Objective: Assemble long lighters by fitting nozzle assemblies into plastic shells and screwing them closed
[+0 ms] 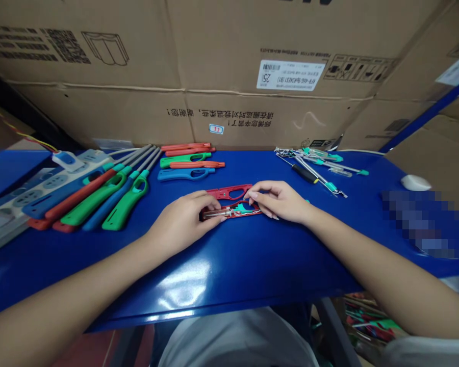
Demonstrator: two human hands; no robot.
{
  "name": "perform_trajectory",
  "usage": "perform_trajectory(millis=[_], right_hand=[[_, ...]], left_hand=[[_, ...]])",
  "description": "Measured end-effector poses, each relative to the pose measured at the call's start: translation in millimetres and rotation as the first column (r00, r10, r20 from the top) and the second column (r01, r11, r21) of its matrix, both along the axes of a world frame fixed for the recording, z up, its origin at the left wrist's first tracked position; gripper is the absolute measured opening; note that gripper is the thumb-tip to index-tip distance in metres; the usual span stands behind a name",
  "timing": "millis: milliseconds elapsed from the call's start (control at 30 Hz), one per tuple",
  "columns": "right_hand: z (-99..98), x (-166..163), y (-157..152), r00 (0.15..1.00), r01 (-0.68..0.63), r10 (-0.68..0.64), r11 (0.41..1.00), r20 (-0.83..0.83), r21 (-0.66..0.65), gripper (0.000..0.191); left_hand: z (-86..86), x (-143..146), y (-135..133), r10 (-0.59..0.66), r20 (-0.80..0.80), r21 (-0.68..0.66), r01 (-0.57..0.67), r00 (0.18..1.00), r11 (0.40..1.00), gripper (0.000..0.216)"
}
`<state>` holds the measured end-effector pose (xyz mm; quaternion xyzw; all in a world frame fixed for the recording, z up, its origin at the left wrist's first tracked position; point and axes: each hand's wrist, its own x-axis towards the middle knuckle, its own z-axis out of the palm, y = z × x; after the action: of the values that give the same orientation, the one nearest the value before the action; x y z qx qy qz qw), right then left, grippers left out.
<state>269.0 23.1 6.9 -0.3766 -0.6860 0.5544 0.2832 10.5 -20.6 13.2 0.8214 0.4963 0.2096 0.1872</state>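
L hand [180,216] pinches the clear tank [215,214] end of the red lighter half-shell [236,215], approx. 12 o'clock from the torso, w/ R hand [285,202] fingertips bunched narrow at the handle end; can't tell if they grip anything. Prob. light, stiff, a bit slick, the thin wires fragile, so best held by the rim. Beyond: second red half-shell [222,194] at 12, stick lighters [90,206] at 10, blk screwdriver [306,174] at 1.

Red shell [219,194] – smooth plast., tabletop [268,255] v. glossy, carton [222,56] – matt cardbd.
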Motion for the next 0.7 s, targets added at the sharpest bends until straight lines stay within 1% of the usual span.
perform_trajectory(millis=[200, 333, 400, 467, 533, 600, 700], right_hand=[[-1.0, 1.1, 0.9, 1.0, -0.011, 0.011, 1.0, -0.009, 0.003, 0.031], [-4.7, 3.1, 1.1, 1.0, 0.01, -0.01, 1.0, 0.024, 0.006, 0.031], [-5.7, 3.7, -0.4, 0.998, 0.004, -0.006, 0.999, 0.055, 0.039, 0.034], [-5.7, 3.9, -2.7, 0.995, -0.048, 0.035, 0.989, 0.092, 0.139, 0.036], [-5.0, 3.9, -5.1, 0.987, -0.125, 0.088, 0.95, 0.138, 0.285, 0.035], [-3.7, 4.2, -7.0, 0.973, -0.202, 0.135, 0.891, 0.187, 0.407, 0.034], [-1.2, 4.7, -8.9, 0.945, -0.306, 0.2, 0.815, 0.258, 0.492, 0.037]], left_hand=[[3.0, -1.7, -0.3, -0.021, 0.027, -0.026, 0.022, 0.999, 0.999, 0.024], [3.8, -2.0, -0.1, -0.037, 0.055, -0.021, 0.038, 0.998, 0.999, 0.024], [2.9, -2.2, 0.5, -0.053, 0.078, -0.021, 0.055, 0.996, 0.998, 0.024], [1.9, -2.5, 1.3, -0.074, 0.084, -0.015, 0.076, 0.994, 0.997, 0.024], [1.5, -2.7, 2.1, -0.093, 0.074, 0.001, 0.094, 0.993, 0.996, 0.022], [1.9, -2.7, 2.3, -0.101, 0.069, 0.005, 0.101, 0.992, 0.995, 0.021], [3.1, -2.1, 1.7, -0.092, 0.081, -0.008, 0.093, 0.992, 0.996, 0.02]])
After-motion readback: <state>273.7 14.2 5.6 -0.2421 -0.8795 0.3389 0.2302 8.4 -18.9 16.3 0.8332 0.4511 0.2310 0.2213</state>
